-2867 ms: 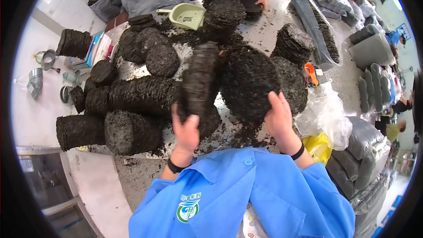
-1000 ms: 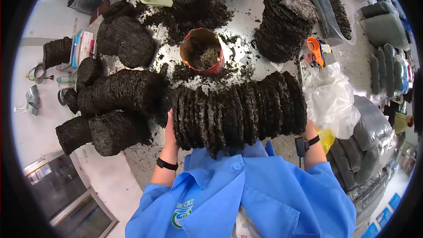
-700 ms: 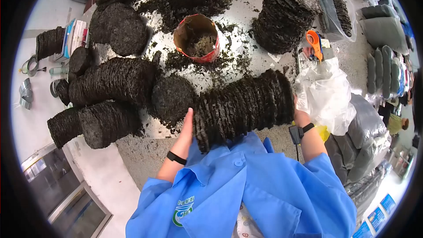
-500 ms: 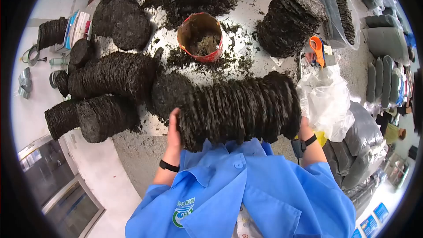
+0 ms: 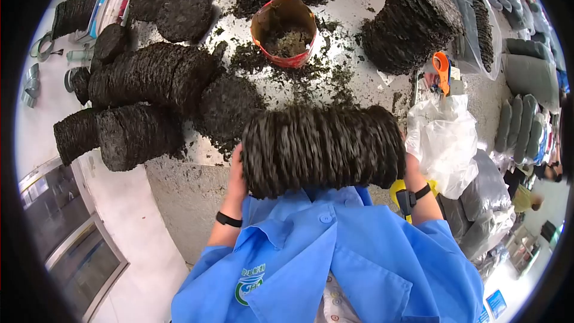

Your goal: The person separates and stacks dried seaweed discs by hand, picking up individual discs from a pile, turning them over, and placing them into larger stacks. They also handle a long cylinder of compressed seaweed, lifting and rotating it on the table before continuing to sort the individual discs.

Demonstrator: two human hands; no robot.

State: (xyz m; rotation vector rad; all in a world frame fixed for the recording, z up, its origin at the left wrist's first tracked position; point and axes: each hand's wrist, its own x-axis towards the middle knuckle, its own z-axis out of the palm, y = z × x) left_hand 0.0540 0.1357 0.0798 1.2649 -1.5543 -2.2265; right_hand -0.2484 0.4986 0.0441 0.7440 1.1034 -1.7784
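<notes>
Between my two palms I hold a long stack of dark, round, dried seaweed cakes (image 5: 323, 152), lying on its side in front of my chest. My left hand (image 5: 236, 173) presses on its left end and my right hand (image 5: 412, 171) on its right end. Most of the fingers are hidden behind the stack. Close beyond the left end, a single round cake (image 5: 230, 107) lies on the table. More stacked seaweed cakes (image 5: 155, 75) lie to the left, and another stack (image 5: 412, 24) leans at the upper right.
A red bucket (image 5: 284, 33) stands mid-table among loose seaweed scraps. Orange-handled scissors (image 5: 441, 72) and a crumpled clear plastic bag (image 5: 442, 137) are at the right. Beyond are a bagged stack (image 5: 475, 21) and grey packed bags (image 5: 487, 185). The white table (image 5: 206, 149) ends just before me.
The stack in my hands has levelled out, its right end dropping slightly. It now sits a little farther from the single round cake. My view has shifted slightly.
</notes>
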